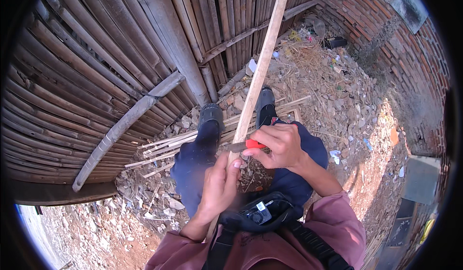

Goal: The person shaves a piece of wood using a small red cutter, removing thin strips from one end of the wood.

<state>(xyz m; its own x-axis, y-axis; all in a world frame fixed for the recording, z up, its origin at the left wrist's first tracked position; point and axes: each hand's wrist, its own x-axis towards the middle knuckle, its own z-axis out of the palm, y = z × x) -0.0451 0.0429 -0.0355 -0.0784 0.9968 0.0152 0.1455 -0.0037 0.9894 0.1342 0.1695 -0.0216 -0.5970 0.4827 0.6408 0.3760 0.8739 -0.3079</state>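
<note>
A long pale wooden strip [260,67] slants up and away from my lap, between my knees. My left hand [221,181] is closed around its lower part, thumb along the wood. In my right hand [279,144] is a knife with a red handle [254,144], the fingers wrapped round it. Its dark blade [237,147] lies across the strip just above my left thumb. Whether the edge bites into the wood is too small to tell. The strip's lower end is partly hidden by my left hand and forearm.
Several thin wooden strips [169,142] lie on the rubble ground by my boots [211,114]. A bamboo wall [91,72] with a thick post [169,33] stands to the left and ahead. A brick wall [357,9] rises at the right. A black pouch [260,212] sits at my waist.
</note>
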